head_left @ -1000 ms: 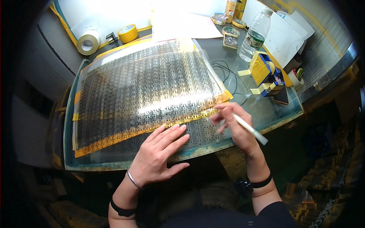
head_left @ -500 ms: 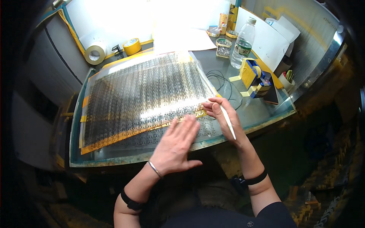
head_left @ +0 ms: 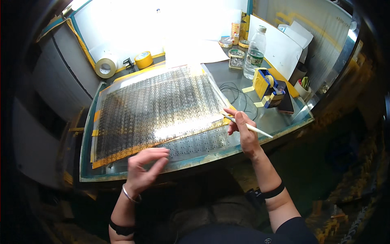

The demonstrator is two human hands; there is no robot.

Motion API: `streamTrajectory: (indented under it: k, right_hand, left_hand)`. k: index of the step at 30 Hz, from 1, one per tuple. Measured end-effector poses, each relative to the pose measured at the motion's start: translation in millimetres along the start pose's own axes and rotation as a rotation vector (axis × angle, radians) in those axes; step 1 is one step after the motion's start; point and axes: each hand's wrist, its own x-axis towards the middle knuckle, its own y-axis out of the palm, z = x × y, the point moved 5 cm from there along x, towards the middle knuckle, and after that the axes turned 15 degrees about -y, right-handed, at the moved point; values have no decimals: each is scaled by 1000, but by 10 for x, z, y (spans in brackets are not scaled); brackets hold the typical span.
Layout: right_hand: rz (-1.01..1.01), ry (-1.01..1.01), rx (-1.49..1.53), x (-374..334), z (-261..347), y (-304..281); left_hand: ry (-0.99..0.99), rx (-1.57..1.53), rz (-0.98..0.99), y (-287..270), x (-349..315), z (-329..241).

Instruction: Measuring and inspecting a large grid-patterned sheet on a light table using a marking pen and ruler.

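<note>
My right hand (head_left: 248,142) grips a slim white pen-like tool (head_left: 260,131) between thumb and fingers. Its thin dark end points at the right front corner of a stack of clear printed film sheets (head_left: 150,101), and the tapered white end sticks out to the right. Rows of small dark marks cover the sheets, and orange-yellow strips (head_left: 122,154) run along their edges. Over the table's front edge hovers my left hand (head_left: 142,171), slightly blurred, holding nothing; its fingers are bent forward and the thumb stands apart. Another printed sheet (head_left: 195,146) lies under the stack's front edge.
On the right stand a yellow-and-blue tape dispenser (head_left: 266,83), a plastic bottle (head_left: 255,55) and a small clear box (head_left: 236,61). A thin black cable (head_left: 233,91) coils nearby. Tape rolls (head_left: 143,59) sit at the back left. A raised greenish rim (head_left: 195,162) borders the glass table.
My left hand has drawn back left and toward me, off the sheets, its fingers now bent. The white tool has turned in my right hand to lie flatter, its tail pointing right.
</note>
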Motion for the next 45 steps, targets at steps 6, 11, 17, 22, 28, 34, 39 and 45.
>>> streamTrajectory:
  k: [6, 11, 17, 22, 28, 34, 39, 45]
  right_hand:
    - [241, -23, 64, -93, 105, 100]
    - [498, -89, 40, -93, 128, 91]
    - [560, -89, 69, -69, 169, 123]
    - [585, -125, 61, -78, 163, 142]
    - [410, 16, 179, -87, 109, 29]
    - [102, 140, -59, -38, -29, 32]
    - [218, 22, -239, -25, -7, 119]
    - [392, -31, -261, -22, 79, 196]
  left_hand:
    - [-14, 38, -116, 130, -80, 35]
    - [269, 169, -12, 818, 16, -278]
    - [247, 132, 14, 1009, 147, -343]
    - [294, 105, 44, 1007, 184, -297]
    - [312, 98, -4, 911, 221, -343]
    - [337, 409, 17, 861, 285, -363]
    - [264, 392, 124, 797, 201, -216]
    - [272, 368, 115, 758, 206, -200]
